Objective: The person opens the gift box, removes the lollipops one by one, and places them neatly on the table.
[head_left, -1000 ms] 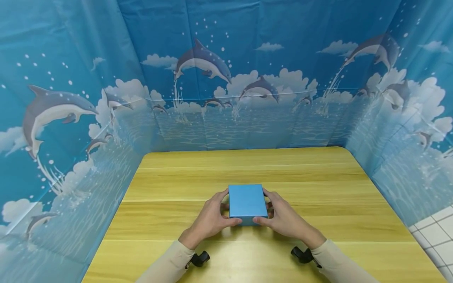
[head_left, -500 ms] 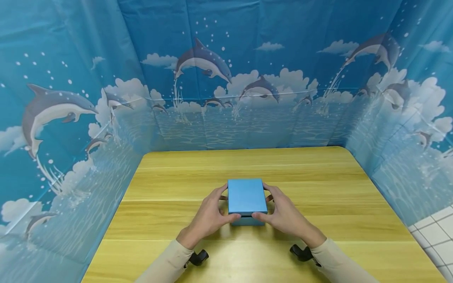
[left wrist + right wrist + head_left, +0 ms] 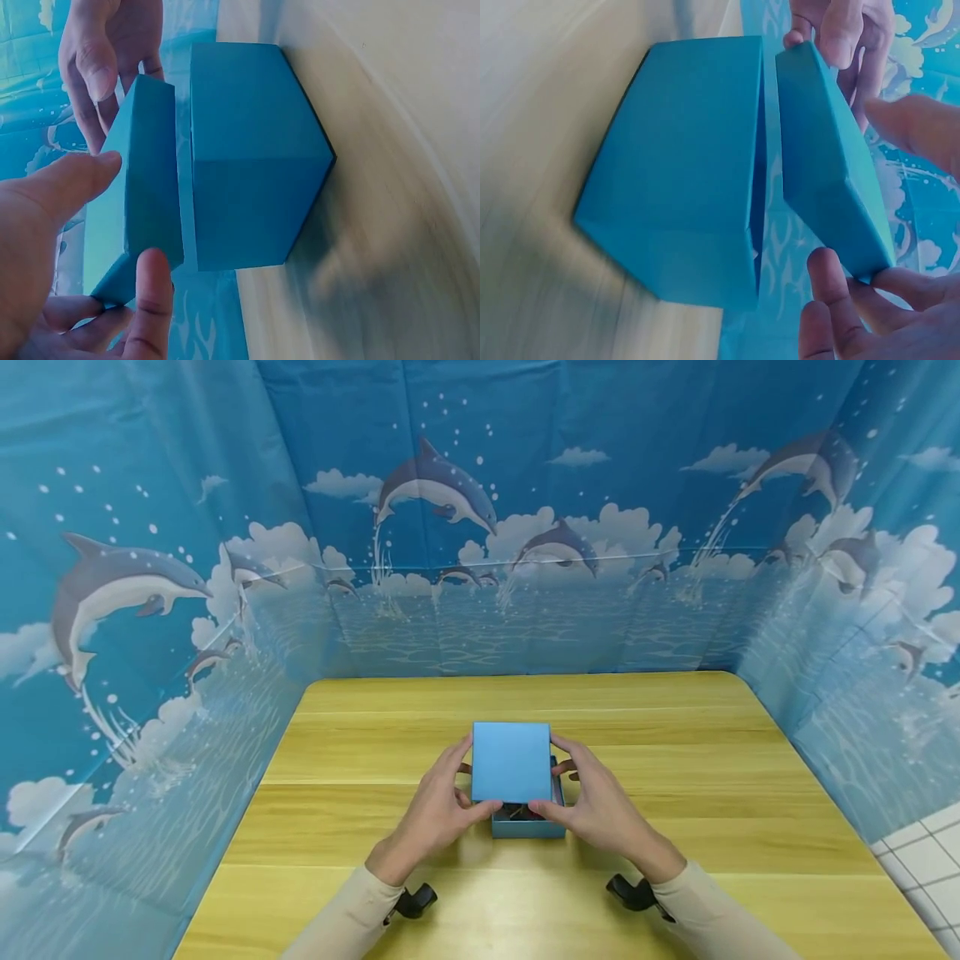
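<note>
Square lid (image 3: 512, 762) raised higher off open box (image 3: 528, 829); both plain blue.

The lid (image 3: 512, 762) partly hides the contents (image 3: 517, 812) inside the box (image 3: 528, 829).

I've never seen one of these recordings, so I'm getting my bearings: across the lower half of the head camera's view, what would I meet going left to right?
Left sleeve, left fingers, blue lid, right fingers, right sleeve, tiled floor.

Wood-grain table (image 3: 300, 810) (rounded far corners), blue box (image 3: 528, 830) on top
</note>
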Demonstrator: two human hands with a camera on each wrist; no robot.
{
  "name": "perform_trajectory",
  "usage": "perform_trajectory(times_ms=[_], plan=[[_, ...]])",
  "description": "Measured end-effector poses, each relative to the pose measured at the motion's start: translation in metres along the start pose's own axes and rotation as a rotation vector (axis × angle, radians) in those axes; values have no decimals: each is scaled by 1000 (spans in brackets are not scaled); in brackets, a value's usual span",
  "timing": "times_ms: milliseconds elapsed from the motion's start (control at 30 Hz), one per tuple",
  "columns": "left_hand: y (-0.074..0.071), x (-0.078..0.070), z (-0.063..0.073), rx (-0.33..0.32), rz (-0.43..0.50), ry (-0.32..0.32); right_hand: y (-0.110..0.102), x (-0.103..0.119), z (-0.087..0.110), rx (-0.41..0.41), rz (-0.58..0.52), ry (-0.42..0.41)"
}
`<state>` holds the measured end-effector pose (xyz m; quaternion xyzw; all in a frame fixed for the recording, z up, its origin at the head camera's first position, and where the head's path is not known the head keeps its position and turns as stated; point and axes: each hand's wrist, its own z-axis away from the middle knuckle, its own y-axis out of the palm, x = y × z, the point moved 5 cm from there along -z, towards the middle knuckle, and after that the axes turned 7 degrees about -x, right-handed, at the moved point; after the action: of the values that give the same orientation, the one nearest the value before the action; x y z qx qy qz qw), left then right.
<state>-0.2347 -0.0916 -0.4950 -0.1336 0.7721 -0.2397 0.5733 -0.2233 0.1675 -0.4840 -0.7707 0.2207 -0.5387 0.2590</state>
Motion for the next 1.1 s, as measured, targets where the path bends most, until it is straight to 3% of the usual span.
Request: perform_trajectory(times_ms=[400,733,1100], plan=[[-16,-1,-3,-116,57,-23,7,20,-6,-11,-134,-40],[-32,2,-1,-244,-11,27,19,31,-9,-1,-246,-44],[-47,12,3,-343,128,0,35,50,-14,42,-297,-50]])
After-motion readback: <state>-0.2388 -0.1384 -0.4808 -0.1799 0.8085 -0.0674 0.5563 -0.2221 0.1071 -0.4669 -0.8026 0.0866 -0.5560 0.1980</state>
